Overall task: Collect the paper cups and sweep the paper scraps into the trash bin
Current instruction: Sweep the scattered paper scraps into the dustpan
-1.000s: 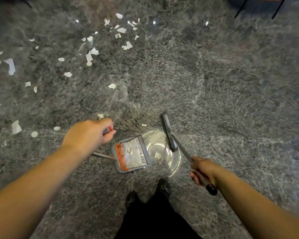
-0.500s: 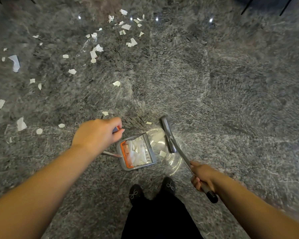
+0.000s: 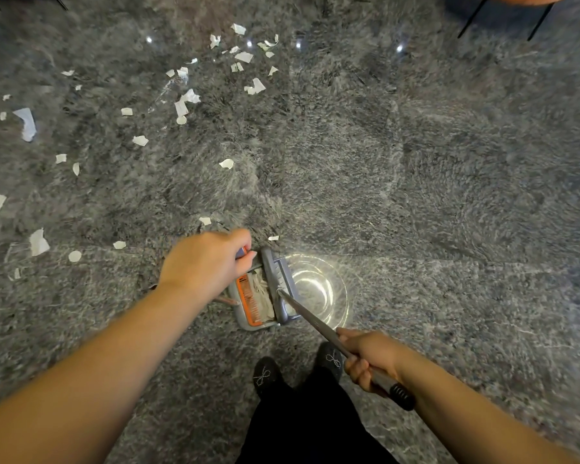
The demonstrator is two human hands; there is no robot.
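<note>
Dozens of paper scraps (image 3: 185, 105) are lying scattered over the grey floor (image 3: 449, 195) in the head view, mostly up and to my left, well apart from my feet. They are looking feather-light and limp, so I am judging they will flutter or slide away under a fast stroke; short, gentle pulls should be suiting them. My left hand (image 3: 205, 266) is curling round the top of the dustpan (image 3: 258, 296) handle, and my right hand (image 3: 369, 361) is clenching the broom (image 3: 310, 316) shaft, its head sitting at the pan's mouth. Some white scraps are already lying inside the pan. My left hand is hiding the handle, a bright glare beside the pan is washing out the floor, and I am seeing neither paper cups nor a trash bin
</note>
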